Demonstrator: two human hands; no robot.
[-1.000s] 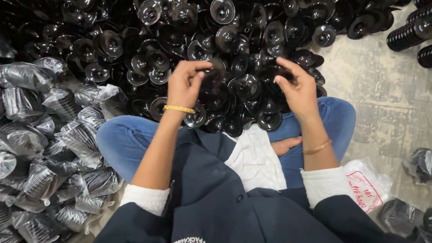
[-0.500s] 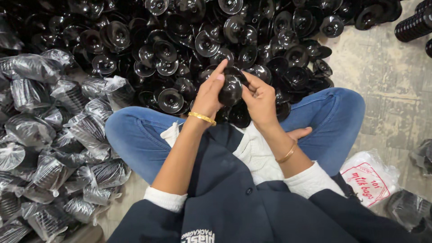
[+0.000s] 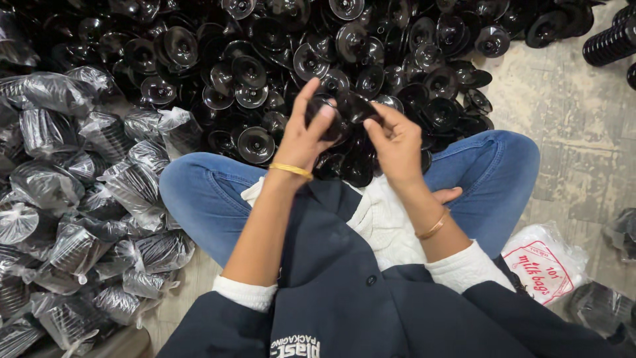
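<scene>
I sit cross-legged on the floor in blue jeans, facing a big heap of black round plastic caps (image 3: 252, 73). My left hand (image 3: 308, 136) and my right hand (image 3: 396, 139) are raised together over my lap. Both grip a short stack of black caps (image 3: 344, 113) between the fingertips, the left from the left side, the right from the right. Each wrist wears a gold bangle. The far side of the held stack is hidden by my fingers.
Many clear plastic bags filled with black caps (image 3: 73, 219) lie piled at my left. A white printed plastic bag (image 3: 546, 262) rests on the floor at my right. Long stacks of caps (image 3: 613, 43) lie at the top right on bare concrete.
A second ago both hands were spread down in the heap. They have come together and lifted a stack of caps, and now hold it slightly higher over my lap.
</scene>
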